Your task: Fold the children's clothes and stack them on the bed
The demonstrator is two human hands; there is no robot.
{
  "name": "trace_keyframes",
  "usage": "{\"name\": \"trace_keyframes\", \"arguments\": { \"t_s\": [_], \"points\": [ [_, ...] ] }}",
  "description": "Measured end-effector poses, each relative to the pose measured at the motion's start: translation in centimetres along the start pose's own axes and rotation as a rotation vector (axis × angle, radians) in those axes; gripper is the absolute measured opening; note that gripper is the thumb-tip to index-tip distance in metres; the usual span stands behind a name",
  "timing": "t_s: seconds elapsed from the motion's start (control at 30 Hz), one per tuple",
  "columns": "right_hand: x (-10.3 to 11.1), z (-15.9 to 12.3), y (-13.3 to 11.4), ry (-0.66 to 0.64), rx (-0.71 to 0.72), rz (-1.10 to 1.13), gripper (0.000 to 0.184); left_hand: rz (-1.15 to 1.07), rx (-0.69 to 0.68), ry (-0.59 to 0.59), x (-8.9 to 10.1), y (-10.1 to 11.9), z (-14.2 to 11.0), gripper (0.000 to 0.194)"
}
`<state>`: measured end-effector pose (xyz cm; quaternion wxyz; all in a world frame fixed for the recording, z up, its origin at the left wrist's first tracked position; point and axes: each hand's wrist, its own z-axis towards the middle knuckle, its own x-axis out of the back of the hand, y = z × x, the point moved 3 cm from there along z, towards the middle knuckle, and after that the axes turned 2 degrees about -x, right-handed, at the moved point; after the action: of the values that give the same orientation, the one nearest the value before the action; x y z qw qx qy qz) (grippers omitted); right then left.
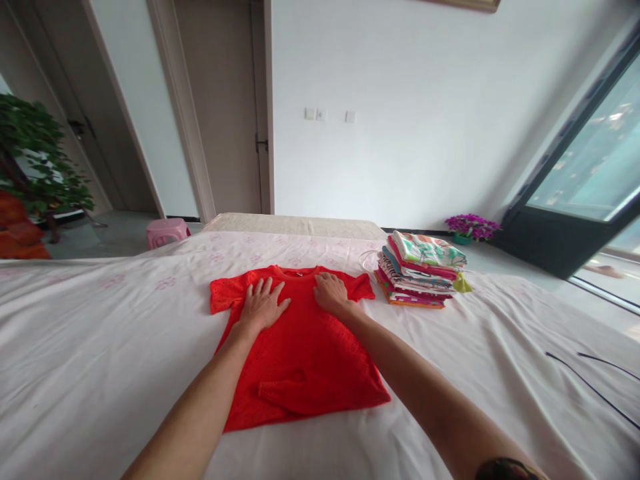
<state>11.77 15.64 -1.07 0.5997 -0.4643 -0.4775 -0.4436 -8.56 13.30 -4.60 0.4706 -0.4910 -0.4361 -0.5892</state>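
A red short-sleeved T-shirt [305, 340] lies spread out, its collar at the far end and a loose fold near its lower hem. My left hand [263, 303] rests flat on the shirt's upper left part, fingers spread, close to the left sleeve. On the upper right part, beside the collar, my right hand [331, 292] lies on the fabric with its fingers slightly bent. Neither hand appears to grip the cloth.
The shirt lies on a pale bedsheet [125, 333]. To its right stands a stack of folded clothes [417, 270]. Dark thin cords [590, 380] lie at the far right. Beyond the bed are a pink stool [167, 232] and a potted purple plant [473, 228].
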Motion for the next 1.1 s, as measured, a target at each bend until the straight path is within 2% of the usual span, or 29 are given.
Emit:
{"name": "trace_keyframes", "arguments": {
  "t_s": [0.07, 0.23, 0.67, 1.1],
  "points": [
    [-0.1, 0.9, -1.3, 0.038, 0.047, 0.038, 0.046, -0.003, -0.006, 0.009, 0.0, 0.0, 0.0, 0.071],
    [-2.0, 1.8, -3.2, 0.024, 0.077, 0.019, 0.051, 0.001, -0.010, 0.022, -0.1, -0.2, 0.1, 0.067],
    [-2.5, 1.1, -3.4, 0.166, 0.114, 0.001, 0.044, 0.015, -0.015, 0.061, -0.2, -0.1, 0.0, 0.062],
    [-2.8, 0.9, -3.4, 0.171, 0.130, 0.010, 0.042, -0.004, -0.010, 0.067, -0.1, -0.1, 0.0, 0.060]
  ]
}}
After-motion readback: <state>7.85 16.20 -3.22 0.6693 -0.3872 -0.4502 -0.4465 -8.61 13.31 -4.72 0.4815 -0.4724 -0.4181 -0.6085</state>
